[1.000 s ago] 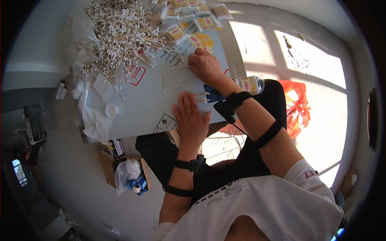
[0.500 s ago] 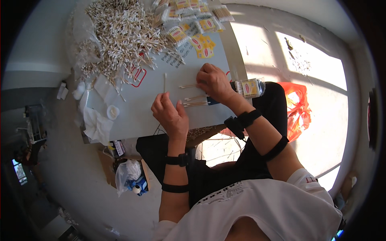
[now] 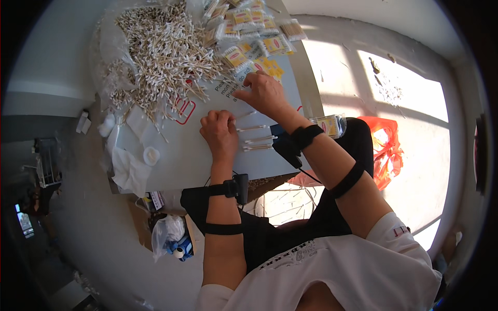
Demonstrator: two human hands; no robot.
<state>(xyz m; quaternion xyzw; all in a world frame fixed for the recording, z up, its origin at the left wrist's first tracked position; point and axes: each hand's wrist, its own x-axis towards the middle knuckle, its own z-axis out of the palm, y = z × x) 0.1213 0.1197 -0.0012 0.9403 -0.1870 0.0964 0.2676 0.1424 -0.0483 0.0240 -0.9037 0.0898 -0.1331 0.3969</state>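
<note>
Along the near part of the worktop (image 3: 181, 173), a short row of loose cotton swabs (image 3: 259, 139) serves as reference. Nearer than the row and to its left, below worktop level, a cardboard box (image 3: 139, 224) holds a clear plastic bag (image 3: 167, 230).

A black wrist device (image 3: 288, 152) on the right arm sits close to the row's right end. Further right of the row, a filled swab packet (image 3: 330, 126) lies by the worktop's edge.

Directly left of the row is the left hand (image 3: 219, 136), fingers bent and drawn together; whether it pinches the farthest swab's end cannot be told. Just beyond the row is the right hand (image 3: 263, 96), thumb spread from curled fingers, nothing visible in the gap, near yellow cards (image 3: 274, 68). Farther beyond and left lies a heap of cotton swabs (image 3: 166, 57); straight beyond, a pile of filled packets (image 3: 249, 23).

Risks, as judged: the row is unsecured, so a low pass of the wrist device could roll or skew it. Stray swabs sliding from the heap could mix with the row. The packet by the edge could drop if the right forearm knocks it.
</note>
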